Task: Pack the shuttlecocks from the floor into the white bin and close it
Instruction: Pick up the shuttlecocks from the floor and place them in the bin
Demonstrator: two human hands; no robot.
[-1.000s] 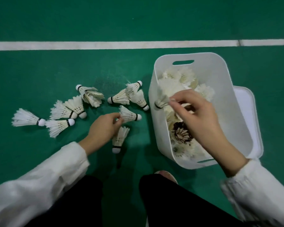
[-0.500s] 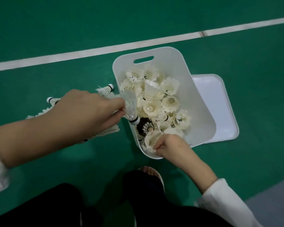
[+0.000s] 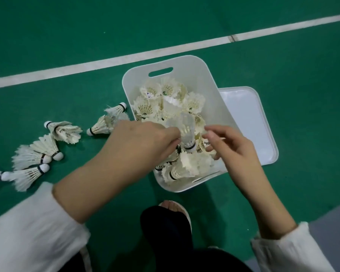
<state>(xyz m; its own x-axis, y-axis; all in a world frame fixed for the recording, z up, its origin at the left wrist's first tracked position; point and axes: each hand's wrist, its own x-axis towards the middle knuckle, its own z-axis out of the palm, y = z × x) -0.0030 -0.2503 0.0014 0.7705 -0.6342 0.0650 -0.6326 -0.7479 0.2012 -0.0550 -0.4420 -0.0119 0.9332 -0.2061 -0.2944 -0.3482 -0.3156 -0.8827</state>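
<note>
**Dropping a shuttlecock into the bin**

Seen from above, a person crouches on a green court floor [image 3: 47, 46]. The left hand [image 3: 141, 142] reaches across the white bin [image 3: 208, 75], fingertips pinched on the feathers of a shuttlecock [image 3: 187, 132] that hangs cork-down over the pile already inside. The right hand [image 3: 230, 148] hovers just beside it, fingers loosely curled and half open, holding nothing that can be made out.

This looks like the packing step, partway through — several loose shuttlecocks [image 3: 45, 152] lie on the floor left of the bin. The next move probably calls for letting go, then reaching back left for more. The lid [image 3: 253, 124] lies flat on the floor, tucked partly under the bin's right side — closing comes last.
</note>
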